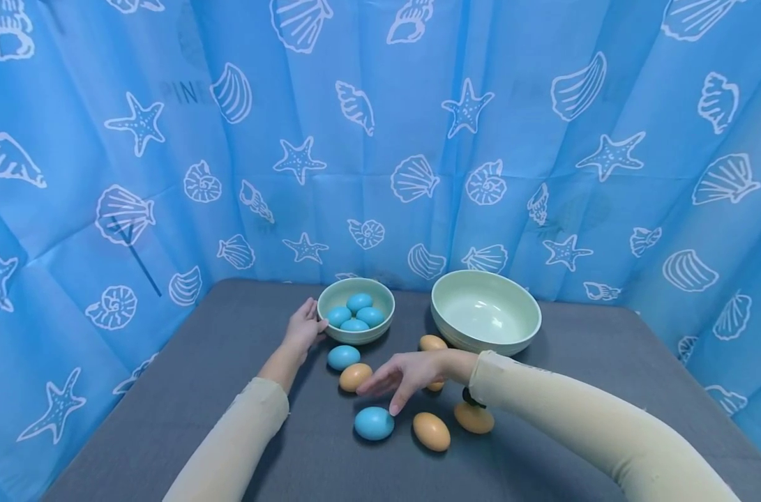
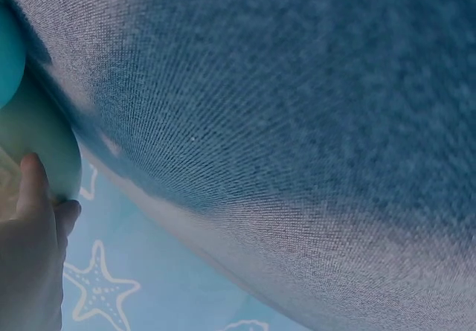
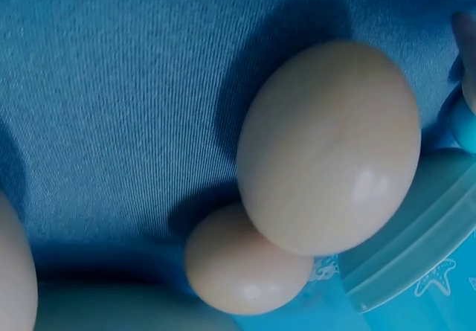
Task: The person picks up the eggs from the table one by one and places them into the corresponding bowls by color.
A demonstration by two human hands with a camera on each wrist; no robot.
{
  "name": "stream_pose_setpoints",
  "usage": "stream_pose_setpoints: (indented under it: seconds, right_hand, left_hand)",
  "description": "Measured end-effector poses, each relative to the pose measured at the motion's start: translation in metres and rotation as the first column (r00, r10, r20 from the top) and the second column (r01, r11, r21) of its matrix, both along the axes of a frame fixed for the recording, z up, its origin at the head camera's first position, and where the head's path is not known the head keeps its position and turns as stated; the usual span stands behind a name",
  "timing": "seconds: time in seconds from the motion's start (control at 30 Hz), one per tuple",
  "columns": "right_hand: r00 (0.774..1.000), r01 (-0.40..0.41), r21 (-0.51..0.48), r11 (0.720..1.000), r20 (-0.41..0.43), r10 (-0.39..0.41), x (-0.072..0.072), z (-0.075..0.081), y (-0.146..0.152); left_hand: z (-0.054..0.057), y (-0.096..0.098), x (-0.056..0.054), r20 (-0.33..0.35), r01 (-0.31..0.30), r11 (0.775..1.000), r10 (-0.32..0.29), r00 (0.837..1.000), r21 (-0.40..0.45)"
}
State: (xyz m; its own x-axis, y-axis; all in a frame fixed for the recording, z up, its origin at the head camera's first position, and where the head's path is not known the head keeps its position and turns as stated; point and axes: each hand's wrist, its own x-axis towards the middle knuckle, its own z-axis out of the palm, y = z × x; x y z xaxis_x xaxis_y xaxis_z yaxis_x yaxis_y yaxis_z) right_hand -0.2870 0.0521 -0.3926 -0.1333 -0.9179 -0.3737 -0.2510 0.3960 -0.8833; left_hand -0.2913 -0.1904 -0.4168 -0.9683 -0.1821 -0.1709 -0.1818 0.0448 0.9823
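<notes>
At the back left of the table stands a small pale green bowl [image 1: 356, 337] holding several blue eggs [image 1: 359, 302]. My left hand [image 1: 302, 330] rests against its left side, thumb by the rim and fingers along the outside. The left wrist view shows the same hand [image 2: 33, 249] touching the bowl wall [image 2: 44, 130]. My right hand [image 1: 411, 373] hovers with fingers extended and nothing held. Below its thumb lies a blue egg [image 1: 374, 424]; near its fingertips is a brown egg [image 1: 353, 378]. Another blue egg [image 1: 343, 358] lies before the small bowl.
A larger green bowl [image 1: 485, 307] with no eggs visible inside stands at the back right. Brown eggs [image 1: 431, 431] lie in front of it, one egg [image 1: 474, 419] under my right forearm and another [image 1: 434, 386] partly hidden. A blue shell-print curtain [image 1: 367, 188] hangs behind the grey table [image 1: 185, 411].
</notes>
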Motion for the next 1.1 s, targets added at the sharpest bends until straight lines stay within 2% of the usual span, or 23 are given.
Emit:
stream_pose_setpoints:
  seconds: [0.27,0.5,0.9,1.07,1.1]
  right_hand:
    - [0.995,-0.074,0.054,0.996,-0.067,0.078,0.001,-0.004,-0.005]
    - [0.988,-0.114,0.080,0.990,-0.092,0.121,0.004,-0.006,-0.010]
    - [0.985,-0.102,0.119,0.988,-0.126,0.116,0.005,-0.008,-0.013]
    - [0.976,-0.143,0.121,0.982,-0.149,0.160,-0.001,-0.013,-0.015]
    - [0.975,-0.158,0.108,0.982,-0.142,0.172,-0.010,-0.026,-0.015]
  left_hand:
    - [0.000,0.000,-0.001,-0.002,-0.001,1.000,0.001,1.000,-0.001]
    - [-0.001,0.000,-0.002,-0.005,-0.001,1.000,0.001,1.000,-0.004]
    - [0.001,0.001,0.001,-0.013,0.002,1.000,-0.002,1.000,-0.005]
    - [0.001,0.001,0.001,-0.012,0.003,1.000,-0.003,1.000,-0.004]
    - [0.001,0.001,0.001,-0.011,0.003,1.000,-0.003,1.000,-0.004]
